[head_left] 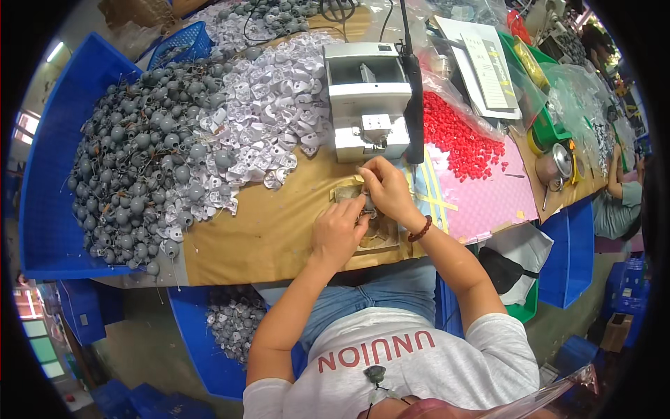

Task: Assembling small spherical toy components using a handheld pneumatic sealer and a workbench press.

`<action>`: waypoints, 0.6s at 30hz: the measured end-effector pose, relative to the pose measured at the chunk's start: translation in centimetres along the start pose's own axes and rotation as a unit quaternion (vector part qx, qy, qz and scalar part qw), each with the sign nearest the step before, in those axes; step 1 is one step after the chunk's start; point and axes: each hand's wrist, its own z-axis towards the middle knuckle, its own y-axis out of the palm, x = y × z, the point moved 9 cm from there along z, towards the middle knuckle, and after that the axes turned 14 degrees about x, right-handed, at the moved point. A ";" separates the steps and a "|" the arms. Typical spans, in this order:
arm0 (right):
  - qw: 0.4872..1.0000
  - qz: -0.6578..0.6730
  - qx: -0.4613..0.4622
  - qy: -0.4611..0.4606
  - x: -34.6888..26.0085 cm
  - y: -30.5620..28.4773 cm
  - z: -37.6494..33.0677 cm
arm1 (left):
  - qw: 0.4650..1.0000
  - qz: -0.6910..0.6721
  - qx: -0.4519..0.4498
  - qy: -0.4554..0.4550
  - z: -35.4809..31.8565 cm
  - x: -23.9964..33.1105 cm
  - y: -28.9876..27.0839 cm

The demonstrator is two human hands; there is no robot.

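While both hands' fingers [354,207] meet at grey part [369,204], pinch unclear | bare tabletop [269,223] leftward, front edge [237,283] near

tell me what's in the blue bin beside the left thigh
Grey parts show in the bin, hiding its bottom; the left arm covers some of the rest.

Lit tube [55,52], apparently grey floor [148,342].

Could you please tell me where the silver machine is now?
In the head view, the silver machine stands just beyond the right hand, white parts on its left and red pieces on its right.
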 end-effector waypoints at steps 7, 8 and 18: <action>0.986 0.119 -0.089 0.080 0.1 0.0 -0.2 | 0.996 -0.074 -0.031 -0.047 -0.6 -0.2 -1.5; 0.986 0.100 -0.120 0.063 0.4 -0.9 -0.5 | 0.994 -0.090 -0.035 -0.052 -0.9 -0.2 -2.6; 0.902 -0.374 0.078 -0.199 4.3 -18.1 1.4 | 0.919 0.074 -0.374 -0.095 -5.3 -7.4 -14.1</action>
